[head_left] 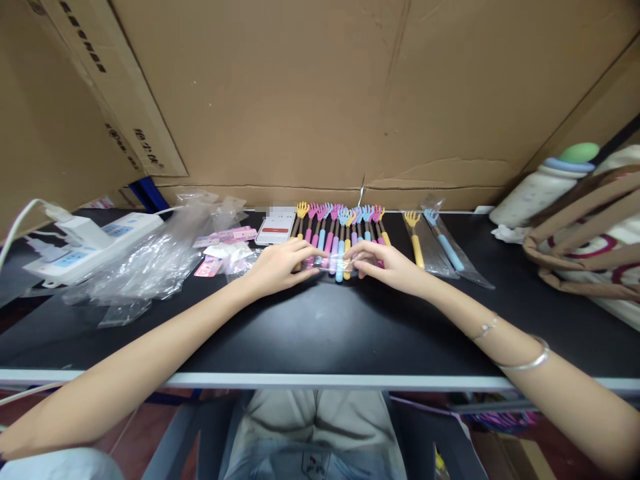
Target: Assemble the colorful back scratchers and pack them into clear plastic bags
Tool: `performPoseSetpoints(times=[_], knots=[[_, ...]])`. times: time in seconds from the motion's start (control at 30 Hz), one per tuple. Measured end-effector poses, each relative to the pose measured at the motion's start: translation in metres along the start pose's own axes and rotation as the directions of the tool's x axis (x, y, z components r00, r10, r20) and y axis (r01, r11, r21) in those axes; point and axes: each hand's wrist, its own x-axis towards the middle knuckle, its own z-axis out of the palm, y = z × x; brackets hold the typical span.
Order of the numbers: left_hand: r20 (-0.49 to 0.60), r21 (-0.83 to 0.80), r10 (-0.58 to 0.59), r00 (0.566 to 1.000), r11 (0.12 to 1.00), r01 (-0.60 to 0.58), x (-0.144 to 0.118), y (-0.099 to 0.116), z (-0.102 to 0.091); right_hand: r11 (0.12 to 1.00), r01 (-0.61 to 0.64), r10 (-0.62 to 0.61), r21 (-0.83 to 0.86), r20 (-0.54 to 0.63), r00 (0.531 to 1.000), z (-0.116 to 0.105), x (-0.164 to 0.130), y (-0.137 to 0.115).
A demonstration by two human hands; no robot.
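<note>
Small back scratchers (340,260) with hand-shaped heads lie side by side in a row on the black table, their handles pink, blue, yellow and purple. Across the lower handles, a strip of clear plastic bag (331,264) stretches between my hands. My left hand (284,265) pinches its left end, with the fingers bent over the handles. At the other end, my right hand (384,264) has thumb and fingers closed on the plastic. Right of that hand lie a yellow back scratcher (416,243) and a blue back scratcher (447,245), the blue one in a clear bag.
At left are a pile of clear bags (150,257), pink printed cards (227,237) and a white power strip (95,250). A phone (275,228) lies behind my left hand. A bottle (540,187) and a tote bag (590,233) stand at right. Cardboard (300,93) walls the back.
</note>
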Motion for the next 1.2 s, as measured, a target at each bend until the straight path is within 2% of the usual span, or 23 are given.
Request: performPoseSetpoints(times=[0.33, 0.6, 0.83, 1.0, 1.2], knots=[[0.009, -0.019, -0.006, 1.000, 1.000, 0.006, 0.000, 0.002, -0.002, 0.999, -0.001, 0.001, 0.032, -0.024, 1.000, 0.001, 0.000, -0.003], [0.030, -0.035, -0.015, 0.999, 0.999, 0.016, -0.001, 0.007, -0.004, 0.998, 0.021, -0.022, 0.056, 0.013, 1.000, 0.009, -0.003, -0.011], [-0.004, -0.023, -0.004, 1.000, 1.000, 0.004, 0.000, 0.007, -0.003, 0.995, 0.087, -0.084, 0.053, -0.055, 0.995, 0.011, 0.000, -0.012], [-0.024, -0.019, -0.012, 1.000, 1.000, 0.012, 0.000, 0.006, -0.002, 0.996, 0.044, -0.036, 0.078, -0.092, 0.995, 0.011, 0.001, -0.011], [-0.041, -0.009, -0.007, 0.999, 1.000, 0.007, -0.001, 0.006, 0.000, 0.985, -0.008, 0.022, 0.170, -0.084, 0.996, 0.010, 0.002, -0.010]])
